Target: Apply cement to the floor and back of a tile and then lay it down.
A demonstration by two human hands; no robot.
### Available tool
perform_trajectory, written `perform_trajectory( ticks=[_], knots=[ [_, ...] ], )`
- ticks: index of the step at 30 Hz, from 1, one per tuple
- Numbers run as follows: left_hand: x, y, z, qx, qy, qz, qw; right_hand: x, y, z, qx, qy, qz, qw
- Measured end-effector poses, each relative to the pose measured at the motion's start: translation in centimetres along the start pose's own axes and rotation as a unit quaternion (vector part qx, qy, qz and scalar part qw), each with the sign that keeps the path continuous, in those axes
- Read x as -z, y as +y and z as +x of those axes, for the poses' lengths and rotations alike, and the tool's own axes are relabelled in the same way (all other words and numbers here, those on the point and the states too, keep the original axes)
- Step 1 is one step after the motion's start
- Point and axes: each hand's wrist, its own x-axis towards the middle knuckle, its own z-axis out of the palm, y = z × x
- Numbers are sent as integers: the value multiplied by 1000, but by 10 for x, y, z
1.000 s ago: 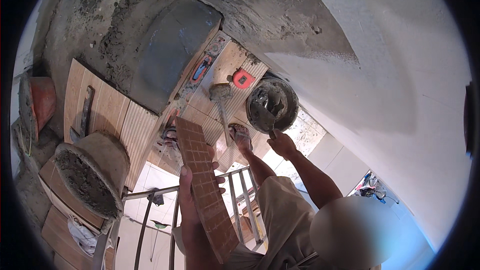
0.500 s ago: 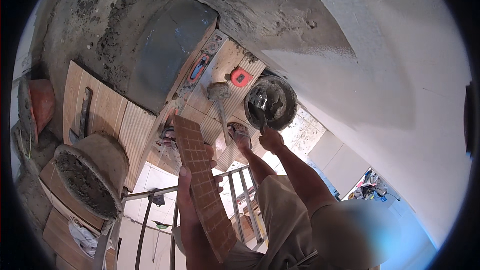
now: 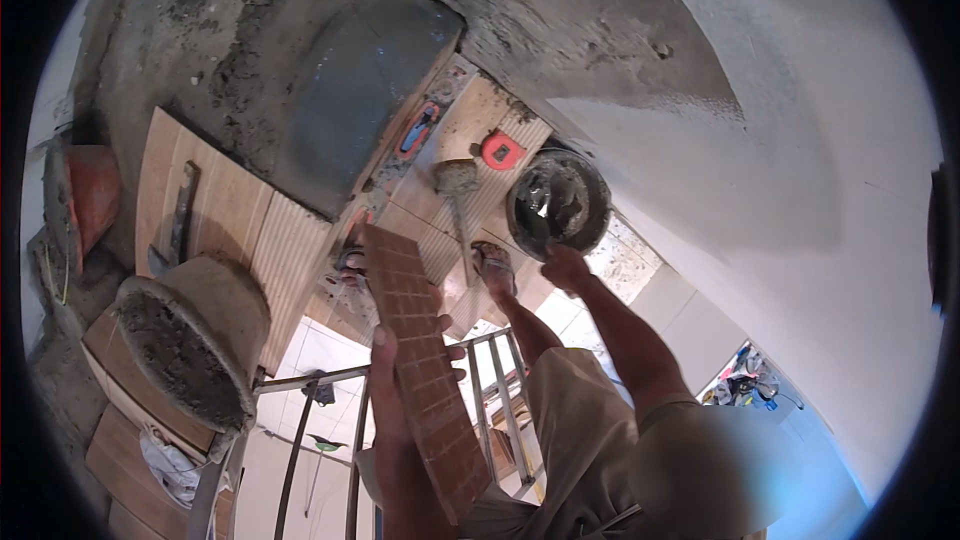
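A long brown tile (image 3: 420, 340), its gridded back showing, is held upright in my left hand (image 3: 383, 350), thumb at one edge and fingers curled round the other. My right hand (image 3: 563, 268) grips a trowel at the near rim of a black bucket (image 3: 590, 195) of wet grey mortar, the trowel's blade mostly hidden in it. Just left of the bucket lie a red tape measure (image 3: 501, 150) and a mortar-caked mallet (image 3: 456, 176). A long spirit level (image 3: 421, 127) lies along the step's edge beside them.
A mortar-caked tub (image 3: 230, 305) stands left, near loose wood-look tiles (image 3: 210, 190), a hammer-like tool (image 3: 183, 210) and an orange container (image 3: 92, 200). A metal railing (image 3: 310, 380) runs below. A grey mortar bed (image 3: 350, 110) lies beyond; a plastered wall (image 3: 790, 170) rises right. My sandalled foot (image 3: 493, 265) is beside the bucket.
My right hand has shifted slightly over the bucket's near rim, moving the trowel within the mortar. The tile stays in my left hand; the whole view has shifted a little.
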Motion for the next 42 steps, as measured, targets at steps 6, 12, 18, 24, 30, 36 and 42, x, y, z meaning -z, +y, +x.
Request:
perform_trajectory(
  ticks=[6,12,18,24,30,36,42],
  knots=[
    [-6,3,-8,23,47,17,998,75,32,-22,7,-92,-14,996],
    [-8,5,-7,28,42,3,999,124,50,-41,-122,-153,170,966],
    [57,-22,26,41,-25,-14,999,137,12,-123,76,53,127,987],
    [14,3,38,46,-132,-172,975,162,-102,-166,241,242,100,935],
    [-32,17,1,41,-230,-345,909,159,-167,-120,411,336,60,846],
    [3,13,8,49,-345,-406,845,178,-128,-102,358,376,-20,854],
    [42,14,8,32,-232,-251,939,216,-174,-145,368,320,33,873]
  ],
)
